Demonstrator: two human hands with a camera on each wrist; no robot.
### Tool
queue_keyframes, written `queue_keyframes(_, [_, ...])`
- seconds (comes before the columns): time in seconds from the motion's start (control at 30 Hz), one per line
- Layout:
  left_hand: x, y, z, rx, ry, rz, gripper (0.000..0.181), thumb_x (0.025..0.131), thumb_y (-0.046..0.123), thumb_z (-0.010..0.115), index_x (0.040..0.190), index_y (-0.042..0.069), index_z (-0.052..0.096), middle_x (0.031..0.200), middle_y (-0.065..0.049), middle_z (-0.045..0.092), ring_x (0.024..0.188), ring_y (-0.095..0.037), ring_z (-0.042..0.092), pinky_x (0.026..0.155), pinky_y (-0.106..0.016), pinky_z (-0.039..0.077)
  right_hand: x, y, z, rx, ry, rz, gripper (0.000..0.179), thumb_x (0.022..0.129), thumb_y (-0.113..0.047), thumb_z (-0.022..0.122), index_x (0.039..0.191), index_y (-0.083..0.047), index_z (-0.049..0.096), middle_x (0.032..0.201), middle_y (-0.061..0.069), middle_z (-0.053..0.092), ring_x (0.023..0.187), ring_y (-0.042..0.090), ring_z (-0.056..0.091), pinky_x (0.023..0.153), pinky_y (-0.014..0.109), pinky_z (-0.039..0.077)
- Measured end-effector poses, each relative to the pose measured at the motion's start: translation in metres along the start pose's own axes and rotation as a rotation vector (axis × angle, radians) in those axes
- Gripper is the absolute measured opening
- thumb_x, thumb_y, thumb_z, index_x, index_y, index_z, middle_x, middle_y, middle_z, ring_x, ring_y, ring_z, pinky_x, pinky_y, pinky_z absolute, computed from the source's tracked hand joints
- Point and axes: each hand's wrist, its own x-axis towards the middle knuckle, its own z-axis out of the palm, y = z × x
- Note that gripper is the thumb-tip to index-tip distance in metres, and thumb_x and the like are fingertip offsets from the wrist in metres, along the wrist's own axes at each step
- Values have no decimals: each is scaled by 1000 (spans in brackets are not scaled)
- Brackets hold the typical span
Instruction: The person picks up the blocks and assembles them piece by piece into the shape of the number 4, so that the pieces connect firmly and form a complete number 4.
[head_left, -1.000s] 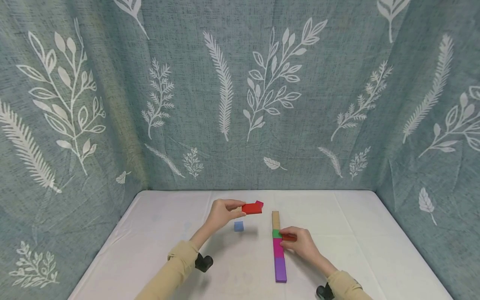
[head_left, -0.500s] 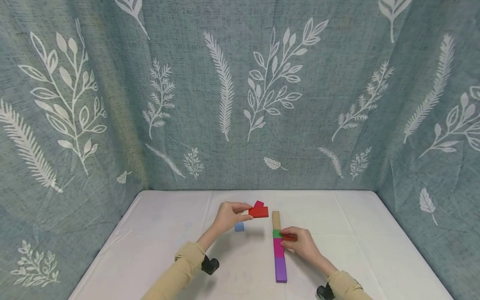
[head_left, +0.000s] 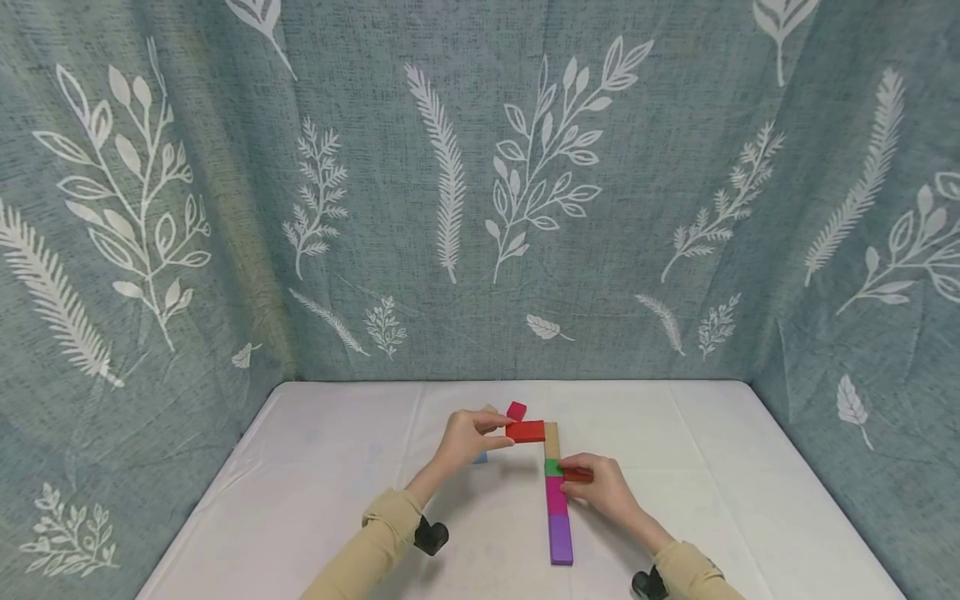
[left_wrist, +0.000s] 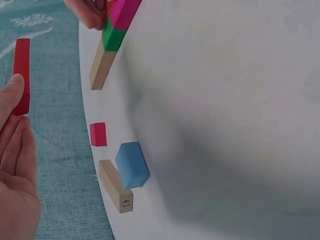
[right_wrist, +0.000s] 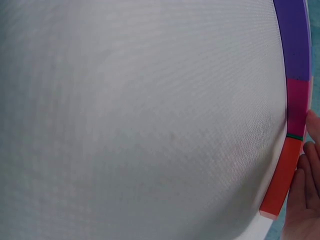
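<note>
Stretched forward and inward in a beige sleeve (head_left: 384,521) over a white cloth (head_left: 322,475): the left hand (head_left: 461,437), pinching one end of a red block (head_left: 527,431) in mid-air, with fingers on the far side and thumb on the near side. Angled in from the lower right, low over the cloth: the right hand (head_left: 606,487), with thumb and fingers gripping an orange-red block (right_wrist: 281,177) just beside a row of blocks (head_left: 557,487).

Smooth, bright red and longer than wide in the left hand; more orange in the right wrist view for the other. Lined up end to end, far to near: a tan block (head_left: 551,440), a green block (head_left: 552,467), a magenta block (head_left: 557,500) and a purple block (head_left: 561,540). Lying farther left: a pink cube (left_wrist: 98,134), a blue block (left_wrist: 132,165) and a numbered wooden block (left_wrist: 115,185).

Shifted rightward since a second ago: left hand and red block, now right by the tan block in the head view; contact impossible to tell. Mostly covered now: the blue block, then in plain sight. More fully seen: the pink cube. Unmoved: the right hand and the row.
</note>
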Motion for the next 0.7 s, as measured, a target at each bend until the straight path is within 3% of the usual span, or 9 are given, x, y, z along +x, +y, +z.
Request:
queue_keyframes(0.47, [-2, -8, 9, 24, -5, 4, 28, 75, 9, 79, 101, 1, 73, 109, -19, 69, 106, -35, 65, 88, -42, 54, -1, -2, 1, 15, 6, 22, 32, 76, -8, 77, 107, -4, 70, 106, 9, 71, 102, 25, 65, 88, 38, 54])
queue_keyframes(0.7, [-4, -16, 15, 52, -22, -2, 26, 76, 12, 79, 100, 3, 74, 99, -13, 73, 100, -29, 68, 87, -33, 55, 0, -2, 2, -2, 5, 40, 32, 76, -8, 77, 107, -4, 70, 106, 9, 71, 103, 26, 65, 89, 39, 54])
